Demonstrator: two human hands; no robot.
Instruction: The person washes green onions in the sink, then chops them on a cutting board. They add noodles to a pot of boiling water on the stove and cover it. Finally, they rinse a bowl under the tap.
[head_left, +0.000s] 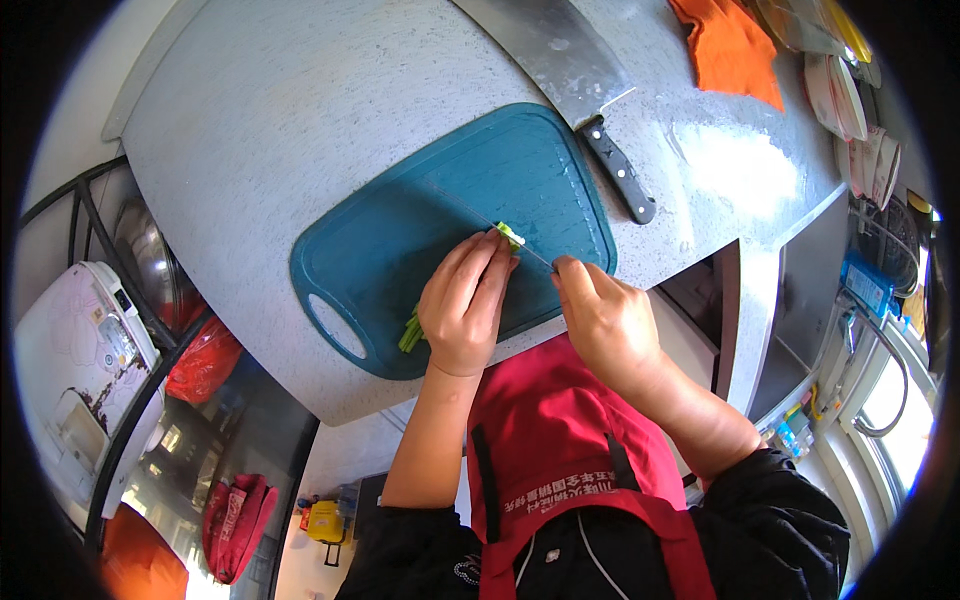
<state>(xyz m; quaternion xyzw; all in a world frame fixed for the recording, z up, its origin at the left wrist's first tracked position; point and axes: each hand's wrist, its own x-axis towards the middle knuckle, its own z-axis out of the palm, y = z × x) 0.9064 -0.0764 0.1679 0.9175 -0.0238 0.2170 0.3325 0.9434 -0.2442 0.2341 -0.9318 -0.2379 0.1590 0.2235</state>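
Note:
On the teal cutting board, my left hand presses down on a bunch of green vegetable stalks. Their pale green cut ends show past the fingertips, while the middle of the bunch is hidden under the palm. My right hand grips a knife, whose handle is covered by the fingers. The blade is seen almost edge-on as a thin line crossing the board. It lies right against the stalk ends, close to my left fingertips.
A wide cleaver with a black handle lies on the speckled grey countertop, beside the board's far right corner. An orange cloth and stacked bowls are farther right. Left of the counter, a black metal rack holds a white appliance.

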